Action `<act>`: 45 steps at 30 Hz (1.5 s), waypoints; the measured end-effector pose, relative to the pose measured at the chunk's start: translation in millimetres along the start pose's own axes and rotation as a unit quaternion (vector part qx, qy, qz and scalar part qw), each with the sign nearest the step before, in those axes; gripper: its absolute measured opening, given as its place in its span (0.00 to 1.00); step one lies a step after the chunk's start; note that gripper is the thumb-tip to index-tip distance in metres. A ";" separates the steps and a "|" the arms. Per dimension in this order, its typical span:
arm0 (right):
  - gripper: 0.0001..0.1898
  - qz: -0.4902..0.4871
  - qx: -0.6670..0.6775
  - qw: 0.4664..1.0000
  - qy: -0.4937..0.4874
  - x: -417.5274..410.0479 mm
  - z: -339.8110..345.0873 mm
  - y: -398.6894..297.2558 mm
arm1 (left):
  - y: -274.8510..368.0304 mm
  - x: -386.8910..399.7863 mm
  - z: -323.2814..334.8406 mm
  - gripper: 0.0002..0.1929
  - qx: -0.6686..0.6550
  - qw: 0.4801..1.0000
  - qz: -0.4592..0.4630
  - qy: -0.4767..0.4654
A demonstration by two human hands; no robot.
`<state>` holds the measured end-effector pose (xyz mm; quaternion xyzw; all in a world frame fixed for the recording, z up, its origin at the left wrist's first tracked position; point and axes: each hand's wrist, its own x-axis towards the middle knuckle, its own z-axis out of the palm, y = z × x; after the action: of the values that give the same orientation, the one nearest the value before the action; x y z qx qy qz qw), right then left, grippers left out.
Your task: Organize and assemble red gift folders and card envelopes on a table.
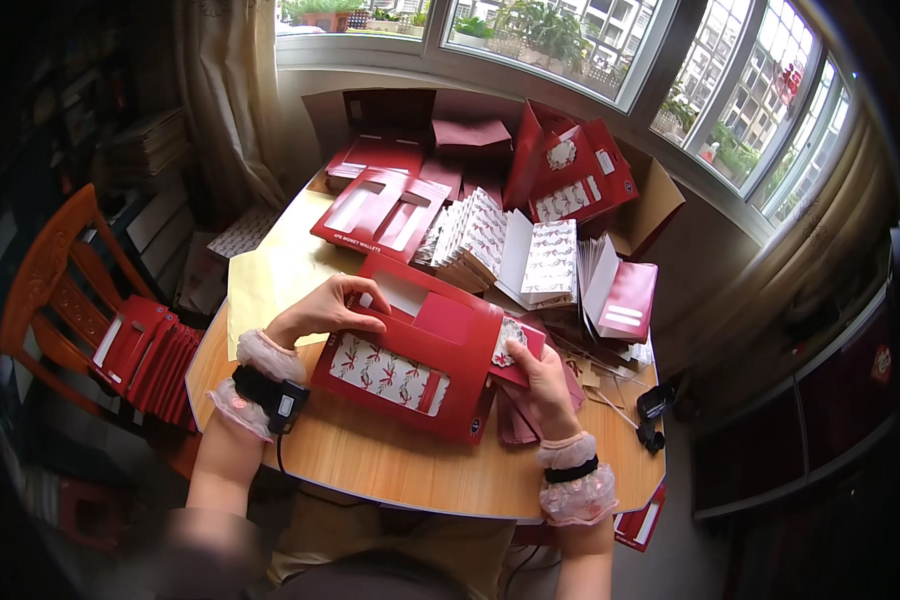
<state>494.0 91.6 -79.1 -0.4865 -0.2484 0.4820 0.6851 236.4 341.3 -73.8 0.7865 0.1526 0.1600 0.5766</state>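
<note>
A red cardboard wallet sleeve (461, 330) with cut-out windows lies before me; a patterned card (367, 369) shows through its lower window. My left hand (337, 309) pinches the sleeve's left part by a window, thumb and forefinger nearly together. In my right hand (532, 367) is a red card with a floral badge (507, 343), partly inside or against the sleeve's right edge; how far it goes in is hidden. Under that hand, pinkish-red envelopes (516, 420) lie on the wooden table (390, 472). Behind the sleeve stand patterned money wallets (484, 232) in fanned stacks.
Packed red sleeves (379, 214) and an open cardboard box (656, 199) fill the table's back. A red-and-white wallet stack (630, 300) stands right, near a black device (656, 401). Yellow paper (259, 292) lies left; a wooden chair (49, 281) holds more red sleeves (146, 352).
</note>
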 end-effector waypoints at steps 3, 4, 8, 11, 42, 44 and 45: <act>0.13 0.011 0.021 0.999 -0.034 5.8 -14.9 -1.2 | -2.6 -0.2 -2.2 0.14 -0.026 0.999 -0.021 0.001; 0.12 0.021 0.001 0.999 -0.035 6.5 -17.8 -0.1 | -1.8 -0.2 -2.2 0.19 -0.012 1.000 -0.011 -0.005; 0.11 0.039 -0.010 0.998 -0.040 7.9 -26.1 3.8 | 10.2 -0.8 9.6 0.40 -0.017 0.995 0.100 0.023; 0.12 0.041 0.022 0.998 -0.050 8.4 -23.6 5.6 | 16.0 -2.2 12.3 0.52 -0.039 0.992 0.118 0.040; 0.11 0.046 -0.036 0.989 -0.134 0.1 -3.2 10.5 | 0.2 13.7 35.7 0.27 -0.095 0.991 0.064 0.066; 0.10 0.038 -0.071 0.986 -0.143 1.3 -0.5 6.8 | 0.8 9.8 32.7 0.28 -0.096 0.990 0.071 0.070; 0.10 0.046 -0.109 0.983 -0.140 0.3 -1.3 3.1 | 1.4 9.0 33.2 0.29 -0.109 0.990 0.059 0.061</act>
<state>493.9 91.5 -82.4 -0.4970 -0.3703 0.5466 0.5631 258.8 316.2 -81.2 0.7158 0.1224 0.2570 0.6377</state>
